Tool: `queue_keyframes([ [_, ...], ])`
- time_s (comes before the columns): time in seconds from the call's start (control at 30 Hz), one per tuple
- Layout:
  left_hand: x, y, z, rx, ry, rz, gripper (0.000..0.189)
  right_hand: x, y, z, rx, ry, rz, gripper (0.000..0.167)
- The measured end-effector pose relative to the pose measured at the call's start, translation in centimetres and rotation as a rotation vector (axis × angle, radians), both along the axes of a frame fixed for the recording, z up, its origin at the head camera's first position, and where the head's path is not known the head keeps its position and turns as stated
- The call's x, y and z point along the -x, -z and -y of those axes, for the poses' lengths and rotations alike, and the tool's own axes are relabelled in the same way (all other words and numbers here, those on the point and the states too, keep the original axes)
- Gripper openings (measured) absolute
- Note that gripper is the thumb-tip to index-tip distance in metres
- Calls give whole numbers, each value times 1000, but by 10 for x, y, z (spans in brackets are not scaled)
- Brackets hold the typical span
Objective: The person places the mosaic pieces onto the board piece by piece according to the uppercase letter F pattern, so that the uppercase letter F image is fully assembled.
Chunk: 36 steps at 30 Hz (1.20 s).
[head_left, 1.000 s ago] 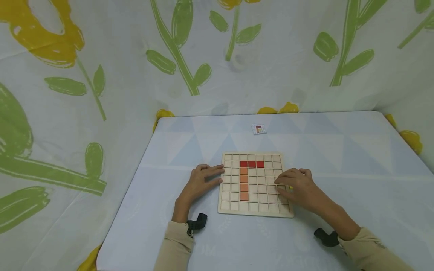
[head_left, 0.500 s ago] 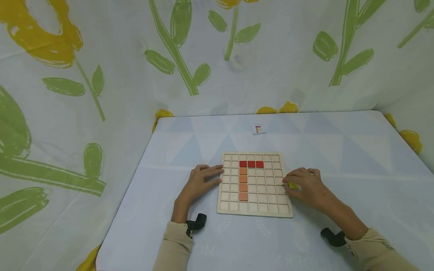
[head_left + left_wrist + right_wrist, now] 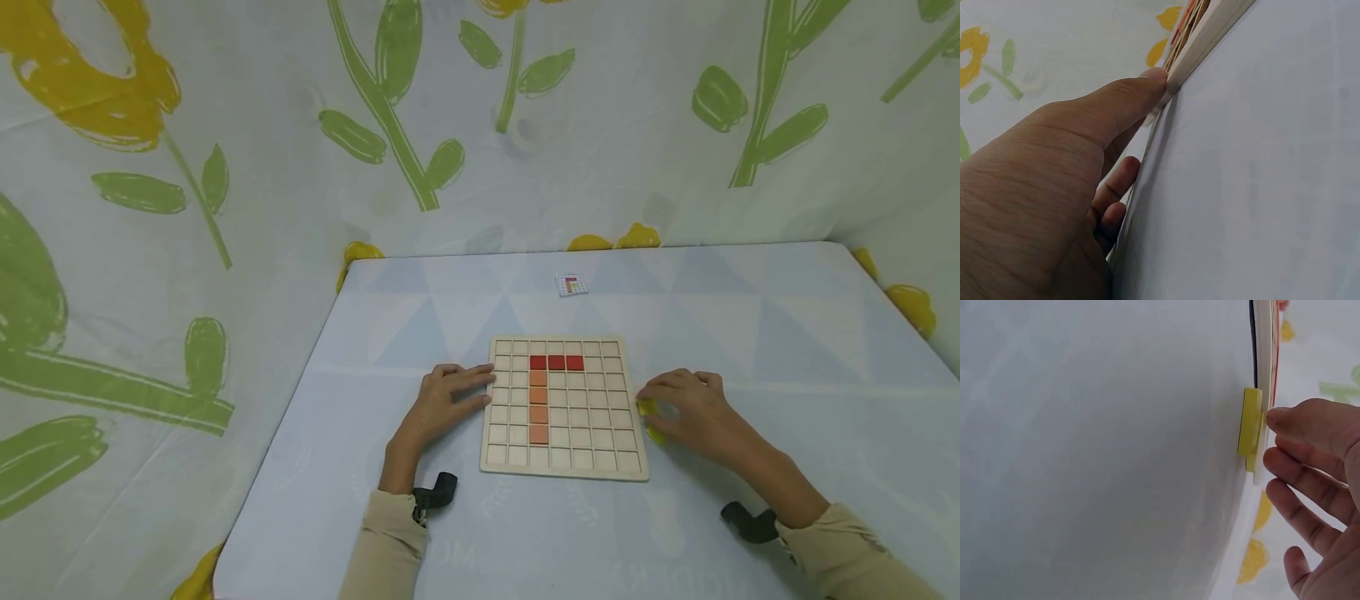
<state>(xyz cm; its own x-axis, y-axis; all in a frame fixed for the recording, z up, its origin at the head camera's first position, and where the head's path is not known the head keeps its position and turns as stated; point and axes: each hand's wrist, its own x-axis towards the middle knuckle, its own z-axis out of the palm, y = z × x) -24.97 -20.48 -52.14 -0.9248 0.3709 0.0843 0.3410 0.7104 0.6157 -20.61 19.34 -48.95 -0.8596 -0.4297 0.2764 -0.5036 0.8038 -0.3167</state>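
A square wooden grid board (image 3: pixel 592 462) lies on the table. Set in its cells are a row of three red tiles (image 3: pixel 556 362) and, below the row's left end, a column of orange tiles (image 3: pixel 538 414). Spread fingers of my left hand (image 3: pixel 446 400) rest against the board's left edge; in the left wrist view the thumb (image 3: pixel 1129 103) meets the board's side. Beside the right edge, my right hand (image 3: pixel 693 417) hovers over yellow tiles (image 3: pixel 1249 422) on the table. Its fingers are loosely bent, with the thumb tip right by one tile.
Toward the back of the table (image 3: pixel 420 333) lies a small card (image 3: pixel 572 285) printed with a coloured grid pattern. A flower-patterned cloth (image 3: pixel 600 150) hangs behind and at the sides. Each wrist wears a black camera mount (image 3: pixel 437 492).
My right hand has moved right, off the board's edge, to the yellow tiles, which show more now. The left hand stays at the board's left edge.
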Motion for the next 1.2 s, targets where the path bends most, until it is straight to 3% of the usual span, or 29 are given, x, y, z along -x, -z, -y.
queue_keyframes([
  [0.53,-1,-4,-1,-10,9,16,40,6,1,-6,-26,-25,55,26],
  [0.77,-1,-3,0,-8,13,12,41,5,-6,-4,-21,-23,60,25],
  [1.2,-1,-4,0,-19,14,16,41,10,-9,2,28,-82,-33,27],
])
